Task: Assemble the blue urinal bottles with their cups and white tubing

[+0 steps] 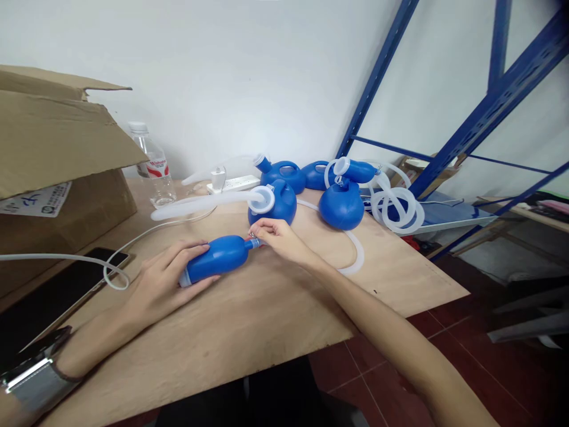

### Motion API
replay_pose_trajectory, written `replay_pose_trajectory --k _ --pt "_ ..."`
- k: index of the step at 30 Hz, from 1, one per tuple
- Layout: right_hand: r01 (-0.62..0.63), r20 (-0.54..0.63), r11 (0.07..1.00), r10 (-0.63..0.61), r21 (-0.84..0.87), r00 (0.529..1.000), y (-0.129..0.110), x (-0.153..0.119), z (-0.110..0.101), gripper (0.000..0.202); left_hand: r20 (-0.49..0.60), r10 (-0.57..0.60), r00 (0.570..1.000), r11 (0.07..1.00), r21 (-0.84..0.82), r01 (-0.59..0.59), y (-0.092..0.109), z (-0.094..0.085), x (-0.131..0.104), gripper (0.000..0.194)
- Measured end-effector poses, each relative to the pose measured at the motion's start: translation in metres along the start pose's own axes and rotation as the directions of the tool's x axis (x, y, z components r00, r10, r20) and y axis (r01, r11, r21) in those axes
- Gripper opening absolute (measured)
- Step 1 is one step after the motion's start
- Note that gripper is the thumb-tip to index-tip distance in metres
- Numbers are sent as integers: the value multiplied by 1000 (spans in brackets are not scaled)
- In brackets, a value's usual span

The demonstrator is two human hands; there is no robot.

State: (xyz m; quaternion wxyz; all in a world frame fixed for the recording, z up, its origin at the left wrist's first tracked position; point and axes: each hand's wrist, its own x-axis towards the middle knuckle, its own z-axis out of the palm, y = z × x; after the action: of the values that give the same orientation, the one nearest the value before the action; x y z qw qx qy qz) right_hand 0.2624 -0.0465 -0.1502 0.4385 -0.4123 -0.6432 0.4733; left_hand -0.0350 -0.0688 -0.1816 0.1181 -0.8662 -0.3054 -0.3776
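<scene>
Blue bottle (222, 258) lies on its side on the wooden surface (267, 320), between the two grips. Its long axis runs left to right, slanting a little away from the person; the wide end with a pale collar sits in the left grip (166, 270), and the narrow neck points toward the right grip (279, 237). The left grip is closed around the wide end, thumb on the near side and fingers over the far side.

Left of and beyond the left grip stands a cardboard box (53, 136), flaps raised (its inside is hidden from here). Just beyond the right grip sits a blue jug (284, 204), a white tube stretching left from its white cap; another blue jug (341, 206) stands farther right. Both are opaque, so their contents cannot be told. Beyond the left grip stands a clear water bottle (153, 169), cap on. Smallest, a metal clip (253, 236) is pinched at the neck by the right grip's fingertips.
</scene>
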Motion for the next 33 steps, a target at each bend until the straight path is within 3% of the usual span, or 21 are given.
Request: replay_pose_trajectory --k 6,16,20,22,25,28,30,33 --pt "-60 35 997 62 -54 997 5 0 -2 29 21 -139 990 987 -77 140 -9 2 1 53" --pt "-33 79 997 38 -68 996 8 -1 -1 34 14 -141 990 987 -79 142 -11 0 0 50" --pt "-36 -8 992 36 -121 999 13 0 0 42 -82 -215 973 975 -73 209 -12 -1 4 62" --pt "13 -94 978 -33 -208 995 13 -2 -2 48 -115 -243 963 967 -107 231 -13 1 5 69" --pt "193 -150 909 -263 -369 953 8 -7 -10 49 -136 -240 961 965 -144 220 -16 5 4 74" --pt "345 -129 766 -481 -543 867 0 -13 -20 45 -113 -175 978 976 -150 158 -14 3 5 72" --pt "348 -174 715 -547 -607 819 -4 -15 -24 47 -101 -132 986 981 -153 116 -10 -2 8 66" --pt "286 -384 783 -543 -552 747 -4 -15 -24 57 -124 -99 987 984 -160 78 -3 -9 11 54"
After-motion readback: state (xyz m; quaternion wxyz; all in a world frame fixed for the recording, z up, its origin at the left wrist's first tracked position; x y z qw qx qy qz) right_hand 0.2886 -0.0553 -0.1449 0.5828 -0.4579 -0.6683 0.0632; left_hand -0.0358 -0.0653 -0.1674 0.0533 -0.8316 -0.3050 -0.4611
